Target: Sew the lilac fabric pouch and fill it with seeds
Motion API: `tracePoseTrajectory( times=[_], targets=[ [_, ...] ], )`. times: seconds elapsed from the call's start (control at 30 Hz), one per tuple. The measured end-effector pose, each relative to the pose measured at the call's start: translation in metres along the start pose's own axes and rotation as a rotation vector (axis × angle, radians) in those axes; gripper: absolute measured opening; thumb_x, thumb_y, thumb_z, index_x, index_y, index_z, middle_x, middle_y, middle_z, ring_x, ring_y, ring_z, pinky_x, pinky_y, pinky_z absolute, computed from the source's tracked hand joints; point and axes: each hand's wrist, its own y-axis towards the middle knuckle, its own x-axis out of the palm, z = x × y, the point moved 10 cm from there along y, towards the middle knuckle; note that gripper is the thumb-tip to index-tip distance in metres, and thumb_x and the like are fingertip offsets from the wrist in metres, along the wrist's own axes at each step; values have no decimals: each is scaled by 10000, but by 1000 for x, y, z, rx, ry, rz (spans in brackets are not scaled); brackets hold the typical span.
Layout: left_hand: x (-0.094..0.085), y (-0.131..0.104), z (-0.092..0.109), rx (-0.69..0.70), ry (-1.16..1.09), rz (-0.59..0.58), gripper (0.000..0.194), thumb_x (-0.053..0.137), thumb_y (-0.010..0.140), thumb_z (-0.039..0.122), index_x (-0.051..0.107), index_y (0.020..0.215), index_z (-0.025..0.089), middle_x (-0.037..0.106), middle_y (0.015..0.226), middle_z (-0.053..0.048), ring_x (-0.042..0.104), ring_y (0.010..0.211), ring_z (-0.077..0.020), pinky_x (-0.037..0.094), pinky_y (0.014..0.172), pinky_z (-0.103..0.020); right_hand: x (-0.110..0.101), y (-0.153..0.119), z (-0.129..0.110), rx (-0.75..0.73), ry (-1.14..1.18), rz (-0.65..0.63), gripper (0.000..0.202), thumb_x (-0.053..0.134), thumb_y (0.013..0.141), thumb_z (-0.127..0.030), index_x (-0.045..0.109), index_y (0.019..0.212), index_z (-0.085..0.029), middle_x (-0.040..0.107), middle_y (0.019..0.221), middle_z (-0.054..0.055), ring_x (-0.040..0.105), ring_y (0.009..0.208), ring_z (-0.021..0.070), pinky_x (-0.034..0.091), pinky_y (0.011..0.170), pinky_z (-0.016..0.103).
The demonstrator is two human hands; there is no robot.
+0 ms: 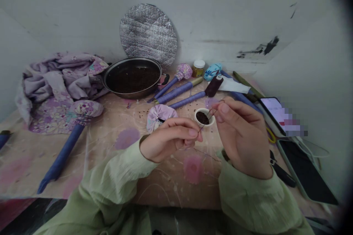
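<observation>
My left hand (179,132) and my right hand (239,132) are both closed in a pinch on a thin dark thread (204,122), its strands running between the fingertips. More thread trails onto the table below my left hand. Just behind the strands sits a small white cup (196,117) filled with dark brown grains. A gathered lilac cloth pouch (161,113) lies behind my left hand, partly covered by it. Beyond the cup, a spool of dark purple thread (213,87) leans on a blue-wrapped stick.
A black pan (158,75) of dark grains stands at the back, before a silver padded disc (149,35). Crumpled floral cloth (63,77) and a cloth-headed stick (66,150) lie left. Two phones (306,169) are at right. A small jar (198,69) stands by the wall.
</observation>
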Motion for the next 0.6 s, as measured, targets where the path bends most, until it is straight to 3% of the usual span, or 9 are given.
tracePoseTrajectory(
  times=[0.27, 0.6],
  targets=[
    [0, 0, 3, 11, 37, -1, 122, 698, 644, 247, 669, 607, 135, 537, 606, -10, 383, 547, -74, 281, 517, -229, 0, 1, 2, 19, 75, 12, 133, 666, 764, -155, 716, 724, -271, 610, 712, -28, 517, 669, 77, 446, 634, 227],
    [-3, -1, 5, 26, 122, 30, 189, 657, 662, 305, 691, 626, 123, 475, 541, -5, 374, 544, -84, 269, 509, -233, -3, 2, -2, -16, 69, 36, 153, 663, 749, -152, 719, 721, -291, 615, 700, -34, 527, 662, 82, 471, 648, 237]
  ],
)
